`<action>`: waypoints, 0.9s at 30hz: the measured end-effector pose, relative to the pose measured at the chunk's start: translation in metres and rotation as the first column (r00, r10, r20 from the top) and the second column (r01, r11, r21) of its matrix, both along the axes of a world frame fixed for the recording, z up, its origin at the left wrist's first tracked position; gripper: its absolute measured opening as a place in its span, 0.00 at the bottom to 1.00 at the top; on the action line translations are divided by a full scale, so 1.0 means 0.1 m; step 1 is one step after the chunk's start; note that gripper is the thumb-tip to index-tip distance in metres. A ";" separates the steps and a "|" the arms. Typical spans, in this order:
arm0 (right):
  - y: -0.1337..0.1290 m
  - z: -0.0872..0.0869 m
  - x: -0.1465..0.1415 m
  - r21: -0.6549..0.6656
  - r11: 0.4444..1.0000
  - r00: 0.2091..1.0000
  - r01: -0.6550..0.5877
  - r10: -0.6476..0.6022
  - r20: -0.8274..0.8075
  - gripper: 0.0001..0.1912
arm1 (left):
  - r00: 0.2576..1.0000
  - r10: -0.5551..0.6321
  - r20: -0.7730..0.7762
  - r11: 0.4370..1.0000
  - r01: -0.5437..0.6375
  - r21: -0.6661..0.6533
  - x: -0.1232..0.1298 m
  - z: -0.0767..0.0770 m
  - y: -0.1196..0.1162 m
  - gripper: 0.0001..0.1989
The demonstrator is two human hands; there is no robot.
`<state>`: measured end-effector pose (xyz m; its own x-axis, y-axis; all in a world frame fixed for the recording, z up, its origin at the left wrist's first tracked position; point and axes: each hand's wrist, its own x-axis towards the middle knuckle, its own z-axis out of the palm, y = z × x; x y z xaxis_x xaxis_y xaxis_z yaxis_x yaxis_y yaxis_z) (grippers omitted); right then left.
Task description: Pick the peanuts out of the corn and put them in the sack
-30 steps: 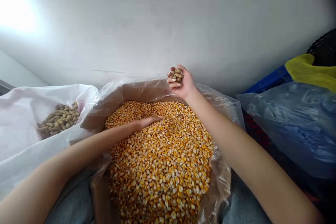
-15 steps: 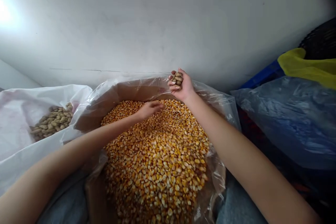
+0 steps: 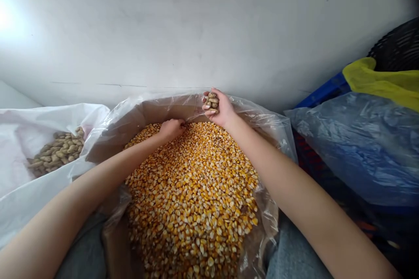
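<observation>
Bare white wall (image 3: 209,26) across the whole far side, bright glare at far left, one thin dark crack low along its foot. Below it, one cardboard box (image 3: 163,113) lined with one clear plastic bag (image 3: 271,139), filled to near the brim with a single golden-yellow heap of dried corn kernels (image 3: 193,192). Just left of the box, one white sack (image 3: 19,148) with a smaller heap of peanuts in the shell (image 3: 55,152). Off to the right, bunched together, one bluish plastic bag (image 3: 366,148), one yellow cloth (image 3: 382,83), one blue crate (image 3: 322,91) and, farthest right, one black woven basket (image 3: 399,48). Along the near edge, denim-covered legs (image 3: 294,253) on either side of the box.

Two bare arms reaching in from the near side. Right hand (image 3: 221,107) raised just inside the far wall of the box, its grip closed around a small cluster of peanuts (image 3: 212,102), about five showing. Left hand (image 3: 172,130) palm down at the far edge of the corn, fingers curled and touching the kernels; anything held beneath them impossible to tell.
</observation>
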<state>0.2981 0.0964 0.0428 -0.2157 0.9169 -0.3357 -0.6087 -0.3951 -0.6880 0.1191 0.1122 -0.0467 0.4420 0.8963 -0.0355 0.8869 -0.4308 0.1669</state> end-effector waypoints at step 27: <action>-0.14 -0.18 -0.28 -0.025 0.974 0.974 -0.227 0.226 -0.015 0.11 | 0.671 0.055 0.739 0.997 -0.070 -0.011 0.05 0.71 -0.25 0.20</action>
<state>0.2705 0.0823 0.0252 -0.4207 0.8346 -0.3555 -0.5093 -0.5416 -0.6688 0.1242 0.0876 0.0239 0.2603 0.9200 0.2929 0.5022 -0.3881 0.7728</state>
